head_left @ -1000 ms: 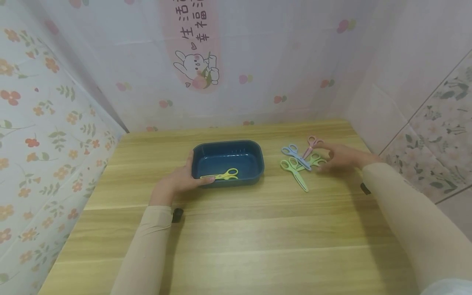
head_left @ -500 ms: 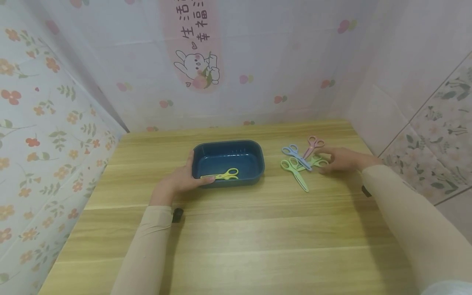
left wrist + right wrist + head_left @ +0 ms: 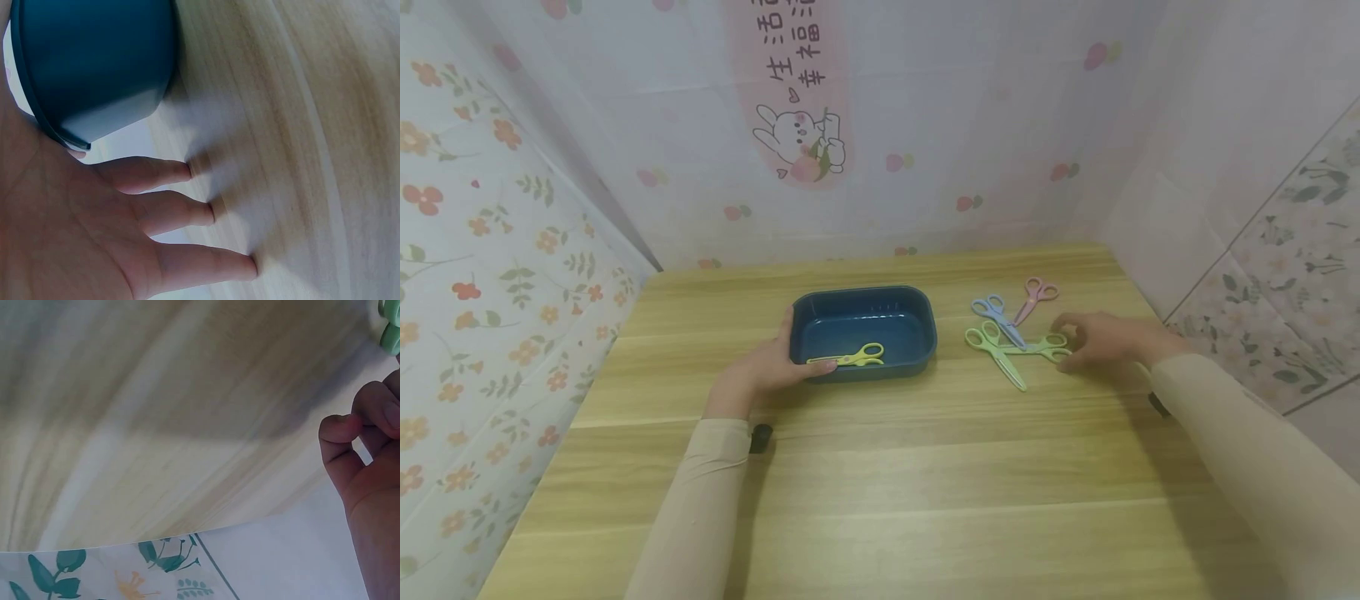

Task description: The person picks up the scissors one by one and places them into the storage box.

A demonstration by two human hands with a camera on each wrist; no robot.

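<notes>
My left hand (image 3: pixel 763 367) holds the near left corner of a dark blue rectangular tray (image 3: pixel 925 358), thumb over its front rim. In the left wrist view, three fingers (image 3: pixel 212 262) stretch straight with their tips at the table beside the tray's outer wall (image 3: pixel 112 56). Yellow scissors (image 3: pixel 861 355) lie inside. My right hand (image 3: pixel 1105 342) pinches the handle end of one pair of light green scissors (image 3: pixel 1033 347). A second light green pair (image 3: pixel 1006 367) overlaps its blades. Blue scissors (image 3: pixel 1000 317) and pink scissors (image 3: pixel 1033 296) lie just behind. In the right wrist view, green handles (image 3: pixel 391 337) show past curled fingers (image 3: pixel 340 434).
The wood-grain table (image 3: pixel 880 483) ends at a fabric-covered back wall (image 3: pixel 925 125). Flower-patterned cloth hangs at the left side (image 3: pixel 490 250), with another patterned panel (image 3: pixel 1292 267) at the right.
My right hand has moved slightly right and toward me. The green scissors beneath it swung the same way, their handles now nearer, and the overlapping scissors shifted a little. The left hand stays put.
</notes>
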